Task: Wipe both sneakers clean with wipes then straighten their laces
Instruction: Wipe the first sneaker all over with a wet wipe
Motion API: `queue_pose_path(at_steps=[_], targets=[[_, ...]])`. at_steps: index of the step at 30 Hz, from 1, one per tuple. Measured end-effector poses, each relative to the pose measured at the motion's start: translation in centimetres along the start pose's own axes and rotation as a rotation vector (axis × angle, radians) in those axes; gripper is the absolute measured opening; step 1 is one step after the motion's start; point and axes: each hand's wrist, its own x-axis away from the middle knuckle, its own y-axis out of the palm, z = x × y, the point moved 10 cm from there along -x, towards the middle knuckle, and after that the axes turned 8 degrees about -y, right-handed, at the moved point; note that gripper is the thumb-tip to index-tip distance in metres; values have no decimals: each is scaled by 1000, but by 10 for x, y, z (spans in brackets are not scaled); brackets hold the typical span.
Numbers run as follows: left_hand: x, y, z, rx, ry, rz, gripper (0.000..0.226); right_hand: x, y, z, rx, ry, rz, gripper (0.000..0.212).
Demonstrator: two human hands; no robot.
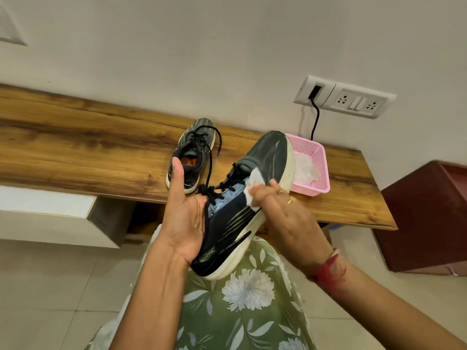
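Observation:
A black sneaker (265, 155) with a white sole is held up over my lap, toe pointing away. My left hand (182, 213) supports it from the laced side, palm against the shoe and thumb pointing up; its fingers are hidden behind the shoe. My right hand (285, 213) holds a white wipe (252, 188) and presses it on the sneaker's side near the laces. The second sneaker (194, 150) stands on the wooden shelf (88, 147), its black laces loose and trailing toward the held shoe.
A pink basket (313, 157) with crumpled white wipes (304, 170) sits on the shelf to the right of the held sneaker. A wall socket (346, 97) with a black cable (316, 120) is above it. A maroon box (429, 218) stands on the floor at right.

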Motion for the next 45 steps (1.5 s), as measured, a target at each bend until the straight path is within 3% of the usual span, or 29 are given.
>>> queue_pose_path(at_steps=[4, 6, 9, 12, 14, 17, 23, 29, 33, 39, 43, 45], targets=[[-1, -4, -2, 31, -19, 4, 105, 9, 16, -44, -181, -158, -120, 26], [-1, -4, -2, 55, -29, -10, 107, 2, -6, -15, -444, 125, 10, 32], [1, -9, 2, 64, -10, 8, 104, 9, -39, 57, -804, 593, 412, 27], [1, -11, 3, 78, -11, 7, 106, 17, -60, 101, -858, 732, 638, 20], [0, -12, 2, 77, -19, 9, 108, 13, -71, 105, -686, 680, 586, 19], [-1, -14, -1, 73, -28, 11, 107, -1, -79, 86, -363, 455, 435, 22], [-1, -13, 2, 59, -5, 17, 101, -5, -9, 29, 127, -83, -65, 32], [0, -9, -2, 43, -44, -14, 107, 17, 8, 1, 89, -133, -99, 45], [-1, -9, -3, 53, -43, -6, 105, 33, 23, -29, 130, -421, -247, 33], [2, -6, 3, 33, -13, 22, 99, 13, 0, 9, 193, -182, -119, 34], [3, -13, 1, 13, -25, 34, 103, 30, 22, -26, 159, -367, -240, 31], [3, -13, 0, 23, -28, 30, 102, 27, 17, -13, 195, -347, -249, 34]])
